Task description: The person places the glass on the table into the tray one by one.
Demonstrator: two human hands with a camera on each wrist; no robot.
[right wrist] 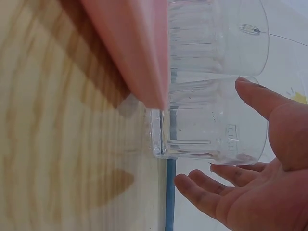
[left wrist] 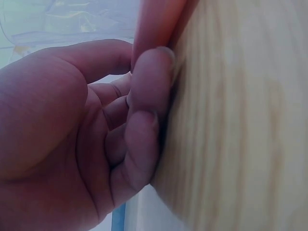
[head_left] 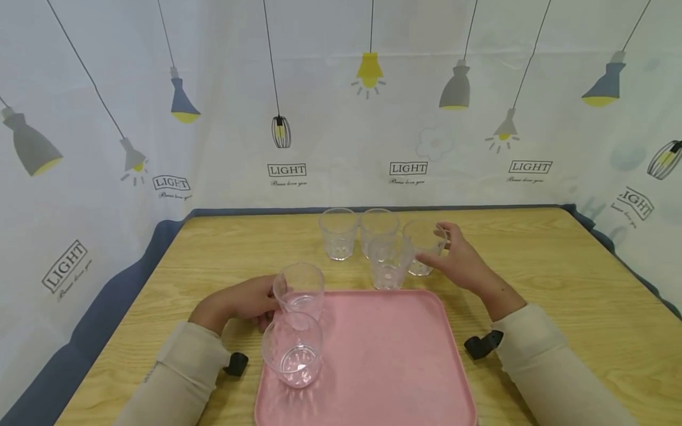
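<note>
The head view looks down from above, toward twelve o'clock; both wrist views, close and rolled sideways, share its pink tray (head_left: 394,355).

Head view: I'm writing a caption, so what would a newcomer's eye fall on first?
Probably the pink tray at the near middle of the wooden table, two clear cups along its left side. Four more clear cups cluster beyond its far edge, the right grip at the rightmost cup. Behind, printed lamps span the pale backdrop.

pink tray (head_left: 394,355) cropped by head view's bottom edge, both sleeves (head_left: 559,355) cut off there, left sleeve's lettering (head_left: 151,373) illegible
</note>
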